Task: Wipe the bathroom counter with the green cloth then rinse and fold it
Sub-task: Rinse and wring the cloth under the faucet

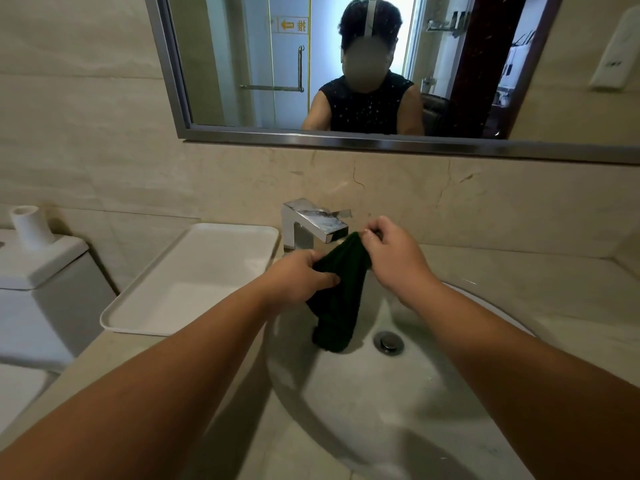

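Green cloth hangs bunched over the sink, lower end touching the basin just beside the drain, upper end up by the chrome faucet spout. Left hand closed round the cloth's left side, thumb and fingers pinching the fabric. Right hand pinches the top corner w/ fingertips. White tray sits on the counter left of the sink; white toilet tank beyond it w/ a paper roll on top. Mirror reflects a glass door w/ a sign: yellow arrow pointing left plus one yellow character, too small to be sure of. No brand visible on faucet.
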The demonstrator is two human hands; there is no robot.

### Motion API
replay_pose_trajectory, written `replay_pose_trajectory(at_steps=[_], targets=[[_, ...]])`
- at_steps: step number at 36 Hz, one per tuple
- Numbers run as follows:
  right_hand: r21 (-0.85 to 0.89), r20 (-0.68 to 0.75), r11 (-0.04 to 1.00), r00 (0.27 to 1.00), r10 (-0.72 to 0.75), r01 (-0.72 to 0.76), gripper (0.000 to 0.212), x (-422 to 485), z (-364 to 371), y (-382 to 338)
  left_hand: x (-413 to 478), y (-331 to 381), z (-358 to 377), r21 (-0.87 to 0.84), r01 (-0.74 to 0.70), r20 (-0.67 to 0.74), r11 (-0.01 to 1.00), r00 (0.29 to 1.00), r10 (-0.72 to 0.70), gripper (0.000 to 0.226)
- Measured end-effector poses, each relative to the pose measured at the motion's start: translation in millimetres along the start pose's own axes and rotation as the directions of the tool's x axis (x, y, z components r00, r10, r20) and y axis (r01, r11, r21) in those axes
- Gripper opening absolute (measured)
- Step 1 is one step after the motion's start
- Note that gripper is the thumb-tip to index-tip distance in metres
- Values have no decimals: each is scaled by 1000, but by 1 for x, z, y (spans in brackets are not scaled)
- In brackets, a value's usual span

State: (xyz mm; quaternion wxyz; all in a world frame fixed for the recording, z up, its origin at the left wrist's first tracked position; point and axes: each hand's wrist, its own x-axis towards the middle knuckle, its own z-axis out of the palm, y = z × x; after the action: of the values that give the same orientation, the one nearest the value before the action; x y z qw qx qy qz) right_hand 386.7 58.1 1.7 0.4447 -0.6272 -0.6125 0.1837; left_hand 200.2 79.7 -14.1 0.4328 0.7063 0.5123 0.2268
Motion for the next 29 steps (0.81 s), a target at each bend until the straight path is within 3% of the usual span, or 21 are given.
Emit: replay_pose_trajectory(at_steps=[6,12,16,19,25,29], targets=[[42,-75,994,992,101,-98,19,7,-12,2,-2,-5,-6,-246,29,16,969,1000,-26,23],[54,-187,982,964,187,-180,24,14,-30,12,-4,-20,-14,-270,59,-242,961,962,-127,19],[157,-353,956,890,287,-246,27,21,-42,16,-9,-15,-23,-467,75,-243,881,947,-209,15],[231,-434,940,839,329,-249,19,26,-52,15,-8,-10,-28,-476,79,-275,876,933,-233,13],[362,-369,897,844,390,-256,20,23,-51,5,-5,-2,-27,-341,118,-327,933,915,-235,34],[460,-231,838,871,433,-294,26,17,-40,6,-10,0,-23,-418,167,-197,893,943,-269,44]])
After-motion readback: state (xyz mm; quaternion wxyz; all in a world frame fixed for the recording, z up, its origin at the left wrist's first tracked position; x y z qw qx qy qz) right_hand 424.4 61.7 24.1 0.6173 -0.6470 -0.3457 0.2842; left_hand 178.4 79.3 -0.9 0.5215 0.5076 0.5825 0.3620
